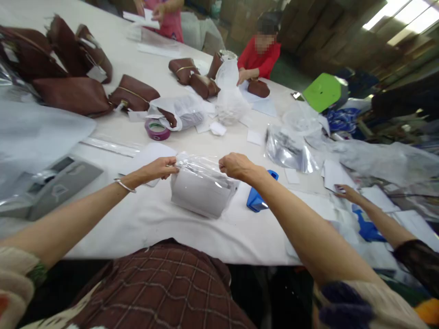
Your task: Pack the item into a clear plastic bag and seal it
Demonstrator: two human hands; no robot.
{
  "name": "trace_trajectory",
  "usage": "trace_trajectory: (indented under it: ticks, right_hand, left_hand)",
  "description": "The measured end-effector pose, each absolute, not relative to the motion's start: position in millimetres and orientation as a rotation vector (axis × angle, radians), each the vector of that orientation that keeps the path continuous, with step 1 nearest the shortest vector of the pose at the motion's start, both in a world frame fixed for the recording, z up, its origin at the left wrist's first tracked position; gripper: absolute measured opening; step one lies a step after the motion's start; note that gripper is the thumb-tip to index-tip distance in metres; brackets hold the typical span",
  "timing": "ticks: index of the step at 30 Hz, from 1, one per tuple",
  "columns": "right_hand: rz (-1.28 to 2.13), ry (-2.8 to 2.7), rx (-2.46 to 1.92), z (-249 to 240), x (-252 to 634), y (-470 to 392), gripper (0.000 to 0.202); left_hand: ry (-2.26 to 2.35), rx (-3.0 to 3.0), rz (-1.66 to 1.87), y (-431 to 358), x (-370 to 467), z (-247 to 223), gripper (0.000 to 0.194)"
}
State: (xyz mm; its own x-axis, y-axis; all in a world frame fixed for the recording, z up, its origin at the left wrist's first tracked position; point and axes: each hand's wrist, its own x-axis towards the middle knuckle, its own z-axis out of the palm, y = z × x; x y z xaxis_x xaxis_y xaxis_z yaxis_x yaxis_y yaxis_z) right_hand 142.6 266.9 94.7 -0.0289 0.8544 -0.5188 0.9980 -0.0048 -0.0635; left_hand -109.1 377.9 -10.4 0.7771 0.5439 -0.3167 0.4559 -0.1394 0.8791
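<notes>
Hiding: plastic bag (202,183) is veiling a grey item on the desk (137,219).
Grips: left hand (159,168) and right hand (236,165) are pinching the bag's top.
Around: blue tool (257,198) lying just right; tape roll (157,130) beyond.

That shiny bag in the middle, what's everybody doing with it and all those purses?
The person wearing the camera grips the top of a clear plastic bag with the left hand and the right hand; something pale and wrapped sits inside. It rests on the white table. Brown handbags lie at the far left, purple tape beyond. A co-worker's hand touches papers at the right, and a person in red handles another handbag across the table.
</notes>
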Motion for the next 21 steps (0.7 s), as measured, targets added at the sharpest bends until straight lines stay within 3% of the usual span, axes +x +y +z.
trace_trajectory:
  ticks: [4, 9, 13, 16, 21]
  right_hand:
    - [-0.601, 1.913, 1.995, 97, 153, 267, 0.025]
    - [-0.746, 1.907, 1.905, 112, 150, 244, 0.021]
    - [-1.178, 2.092, 1.881, 116, 131, 234, 0.041]
    - [-1.443, 2.228, 1.801, 105, 99, 246, 0.033]
    - [-1.178, 2.431, 1.512, 75, 37, 274, 0.023]
  left_hand:
    - [0.731, 1.879, 0.036, 385, -104, -7, 0.030]
    - [0.680, 1.999, 0.178, 370, -117, -12, 0.023]
    - [0.490, 2.152, 0.364, 333, -136, -19, 0.011]
    - [0.316, 2.346, 0.499, 307, -148, -26, 0.008]
    - [0.311, 2.601, 0.579, 283, -172, -28, 0.023]
